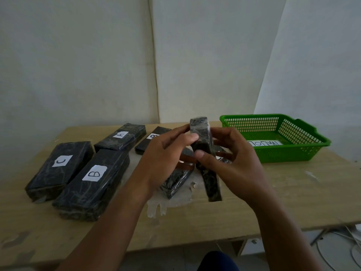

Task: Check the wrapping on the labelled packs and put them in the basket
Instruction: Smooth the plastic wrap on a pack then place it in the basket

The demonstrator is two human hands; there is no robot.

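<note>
I hold one dark plastic-wrapped pack (203,137) upright above the table's middle, its narrow end up and its label hidden. My left hand (166,157) grips its left side and my right hand (230,159) its right, both thumbs on the near face. Under my hands lie a pack with brown tape (175,180) and a narrow pack (212,184). To the left lie packs labelled C (58,169), B (93,182), A (121,138) and another B (151,142). The green basket (293,153) stands at the back right.
A white paper label (263,143) lies on the basket floor. Torn clear film (166,202) lies on the wooden table (254,212) near its middle. White walls rise behind. Cables and a metal stand (332,237) sit on the floor at the right.
</note>
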